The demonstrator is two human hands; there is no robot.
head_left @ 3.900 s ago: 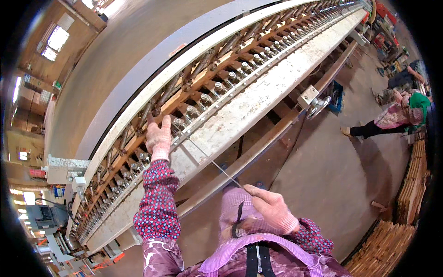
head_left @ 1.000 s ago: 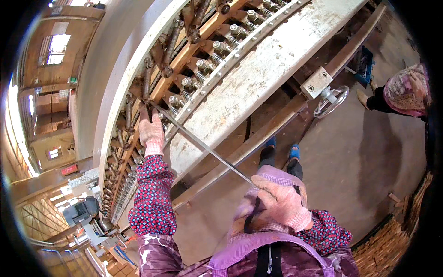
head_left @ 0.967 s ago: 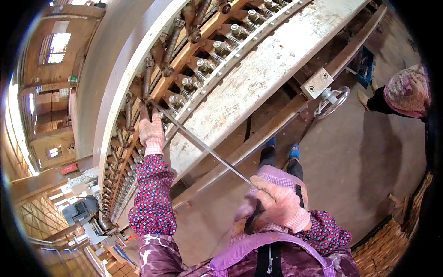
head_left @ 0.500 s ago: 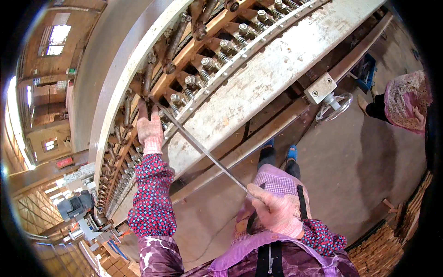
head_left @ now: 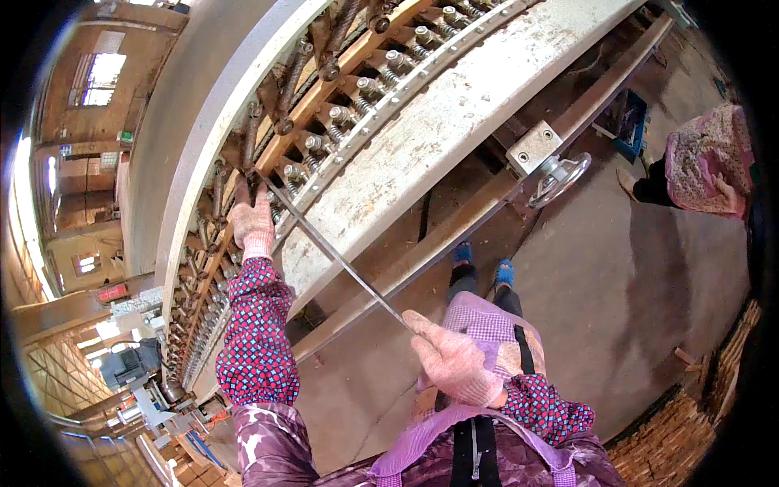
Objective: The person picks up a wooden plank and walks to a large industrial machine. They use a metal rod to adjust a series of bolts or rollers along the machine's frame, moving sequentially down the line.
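My left hand [head_left: 253,221], in a dirty pink knit glove, reaches in among the coil springs [head_left: 253,138] and bolts at the curved machine's edge. Its visible fingers are stretched and apart, beside the far end of a long thin metal rod [head_left: 337,257]; the fingertips are partly hidden among the fittings. My right hand [head_left: 456,357], gloved in pink too, is closed around the rod's near end in front of my apron. The rod slants from there up and left across the pale metal beam [head_left: 422,130]. A wooden strip [head_left: 308,103] follows the springs and the row of spring-loaded bolts [head_left: 367,88].
A steel rail [head_left: 454,235] runs alongside the beam, carrying a metal block [head_left: 534,149] with a handwheel [head_left: 561,180]. Another person [head_left: 706,166] stands at the right near a blue crate [head_left: 626,126]. Stacked wood [head_left: 665,434] lies lower right; a grey motor [head_left: 132,363] sits lower left.
My right hand has moved left and slightly up with the rod's near end. My left hand stays at the same spot by the springs. The whole view has shifted a little.
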